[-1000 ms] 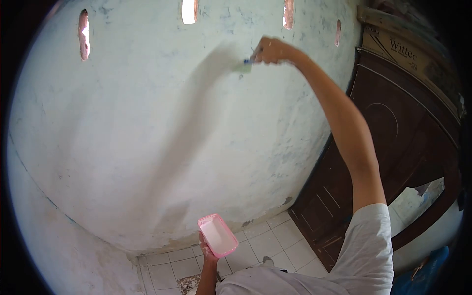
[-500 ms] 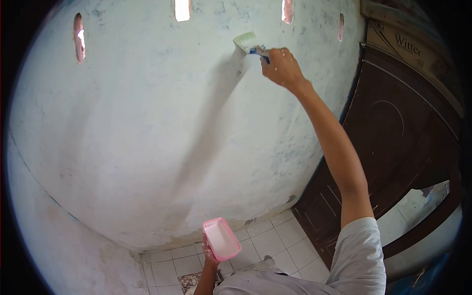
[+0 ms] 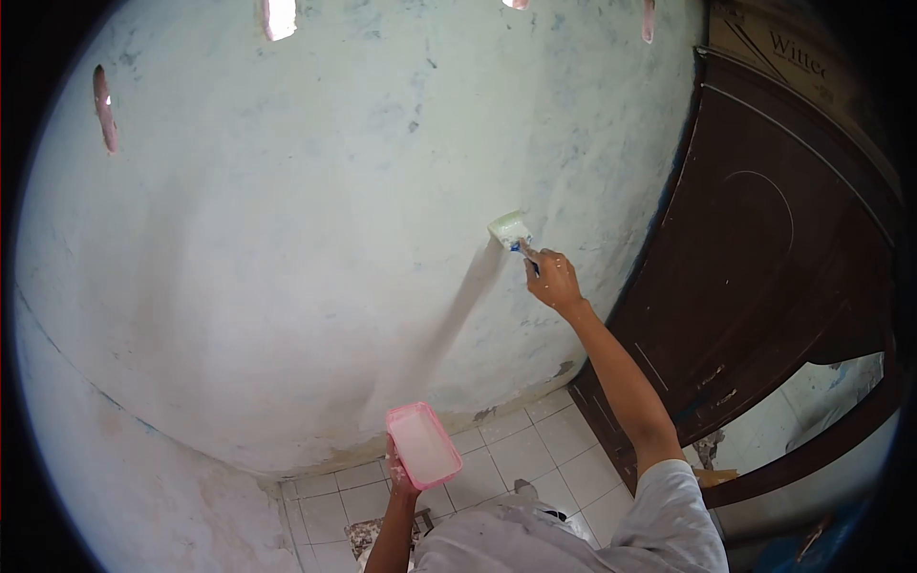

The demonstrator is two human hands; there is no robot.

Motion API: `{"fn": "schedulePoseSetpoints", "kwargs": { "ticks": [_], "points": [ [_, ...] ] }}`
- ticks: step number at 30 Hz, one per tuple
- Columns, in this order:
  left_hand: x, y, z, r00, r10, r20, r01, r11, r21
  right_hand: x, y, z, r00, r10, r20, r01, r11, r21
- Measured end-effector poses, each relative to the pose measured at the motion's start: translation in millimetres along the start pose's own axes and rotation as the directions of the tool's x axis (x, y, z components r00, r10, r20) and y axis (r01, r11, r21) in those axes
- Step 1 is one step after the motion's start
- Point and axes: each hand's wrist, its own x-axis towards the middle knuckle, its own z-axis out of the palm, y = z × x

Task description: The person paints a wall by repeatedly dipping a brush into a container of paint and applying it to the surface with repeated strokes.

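Note:
My right hand (image 3: 556, 284) is closed round the handle of a wide paintbrush (image 3: 512, 231), whose pale bristles are against the patchy whitish wall (image 3: 315, 220). Paint specks show on the fingers. Low in the view, my left hand (image 3: 401, 470) holds a pink rectangular tub (image 3: 424, 446) by its left side; white paint fills much of it. The brush casts a long shadow down the wall.
At the right stands a dark brown wooden cabinet (image 3: 735, 239) with a mirror (image 3: 812, 406), and a cardboard box (image 3: 778, 48) on top. White floor tiles (image 3: 516, 454) lie below. Several narrow openings pierce the upper wall.
My right hand and the brush have moved down the wall and slightly right. The view has tilted downward, and the tub sits slightly higher and further left in it.

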Motion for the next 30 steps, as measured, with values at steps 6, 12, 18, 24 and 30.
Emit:
{"fn": "schedulePoseSetpoints", "kwargs": {
  "ticks": [6, 12, 18, 24, 30],
  "points": [
    [40, -32, 0, 0.996, 0.066, 0.065, -0.069, 0.997, 0.042, -12, -21, -31, 0.959, 0.256, 0.119, -0.28, 0.817, 0.504],
    [77, -65, -1, 0.899, 0.382, 0.213, -0.427, 0.873, 0.235, -95, -14, 29, 0.832, 0.426, 0.355, -0.555, 0.625, 0.549],
    [50, -67, 31, 0.995, 0.09, -0.036, -0.092, 0.994, -0.061, -161, 83, 152, 0.384, 0.629, 0.676, -0.894, 0.068, 0.444],
    [34, -85, 6, 0.966, 0.225, -0.128, -0.214, 0.972, 0.096, -50, 43, 58, 0.656, 0.545, 0.523, -0.731, 0.286, 0.619],
    [38, -109, -23, 0.924, 0.346, -0.164, -0.319, 0.932, 0.169, -5, 27, 5, 0.865, 0.452, 0.218, -0.431, 0.447, 0.784]
  ]
}}
